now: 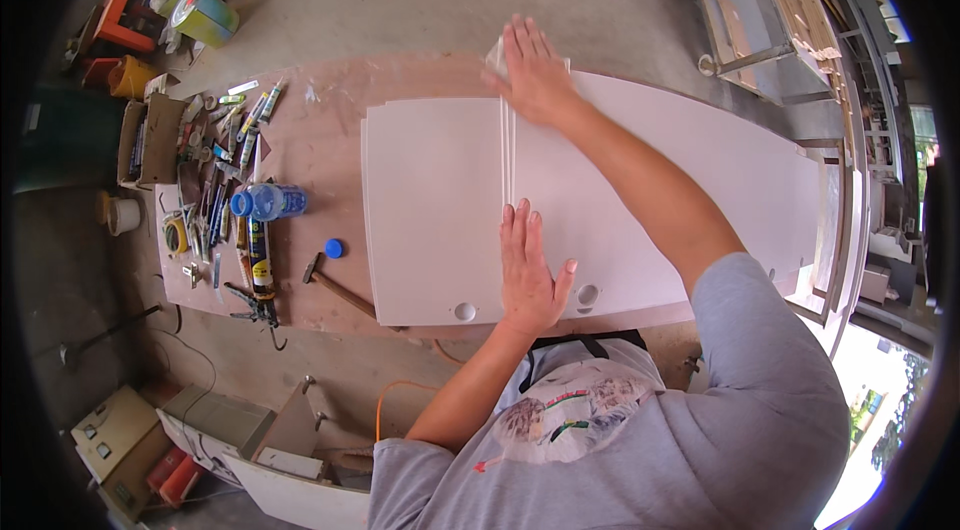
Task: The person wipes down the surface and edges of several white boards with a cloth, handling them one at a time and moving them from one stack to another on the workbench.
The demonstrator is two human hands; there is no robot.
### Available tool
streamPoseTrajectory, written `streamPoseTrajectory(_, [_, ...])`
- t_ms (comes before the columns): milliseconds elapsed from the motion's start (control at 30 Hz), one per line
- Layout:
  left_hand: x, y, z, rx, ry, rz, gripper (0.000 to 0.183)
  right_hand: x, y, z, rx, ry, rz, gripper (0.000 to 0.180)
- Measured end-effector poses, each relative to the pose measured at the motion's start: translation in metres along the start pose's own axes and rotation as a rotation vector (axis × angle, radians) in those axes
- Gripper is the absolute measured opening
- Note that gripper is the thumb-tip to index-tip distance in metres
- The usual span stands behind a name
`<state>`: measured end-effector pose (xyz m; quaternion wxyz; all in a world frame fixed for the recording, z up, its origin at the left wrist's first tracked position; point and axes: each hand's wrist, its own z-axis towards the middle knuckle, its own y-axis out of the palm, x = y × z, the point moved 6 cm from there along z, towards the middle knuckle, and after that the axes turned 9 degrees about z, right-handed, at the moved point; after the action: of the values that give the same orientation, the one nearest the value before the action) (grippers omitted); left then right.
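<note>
White panels with hinge cup holes lie stacked before me, a shorter panel (435,207) at the left and a longer panel (675,155) at the right. Narrow pale edges or strips (508,155) run between them. My left hand (532,267) rests flat over the near end of these edges, thumb spread and nothing held. At their far end, my right hand (536,72) presses down with fingers stretched over a whitish cloth-like piece (495,57), which shows on either side of it. The palm hides most of that piece.
A hammer (337,290), blue cap (334,248), plastic bottle (277,201) and caulking gun (259,267) lie left on the worktable (315,140). Beyond them are many tubes and pens, a tape roll (176,236) and a cardboard box (159,140). A metal-framed rack (750,57) stands far right.
</note>
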<state>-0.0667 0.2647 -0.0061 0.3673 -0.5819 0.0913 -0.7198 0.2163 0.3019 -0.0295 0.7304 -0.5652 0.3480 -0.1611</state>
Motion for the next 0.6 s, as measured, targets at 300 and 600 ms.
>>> streamPoseTrajectory(300, [0.003,0.008,-0.002,-0.110,-0.054,0.148,0.079,-0.018,-0.003,-0.042,-0.089,0.064,0.040,0.083])
streamPoseTrajectory(600, [0.016,0.044,0.004,-0.281,-0.021,0.688,0.068,0.090,-0.045,-0.072,0.006,0.179,0.093,0.086])
